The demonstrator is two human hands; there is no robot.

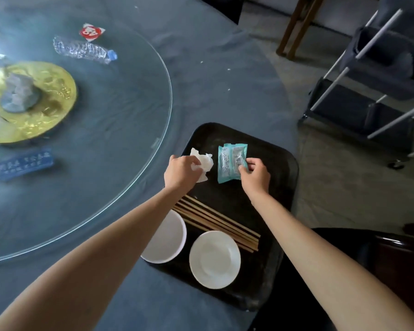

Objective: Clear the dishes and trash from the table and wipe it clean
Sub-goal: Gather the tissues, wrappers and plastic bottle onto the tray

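— Tray [284, 177] first, I'd say: drop both bits of rubbish flat at its far end, clear of the chopsticks [222, 223] and the two white dishes [214, 259], so nothing slides off.

— Agreed. The teal packet [229, 163] lies on the tray, its near edge pinched by the right hand [254, 176]. The crumpled napkin [202, 163] sits just beside it, gripped in the curled fingers of the left hand [181, 174].

crumpled napkin [202, 164], teal packet [229, 162] (on tray [280, 211])
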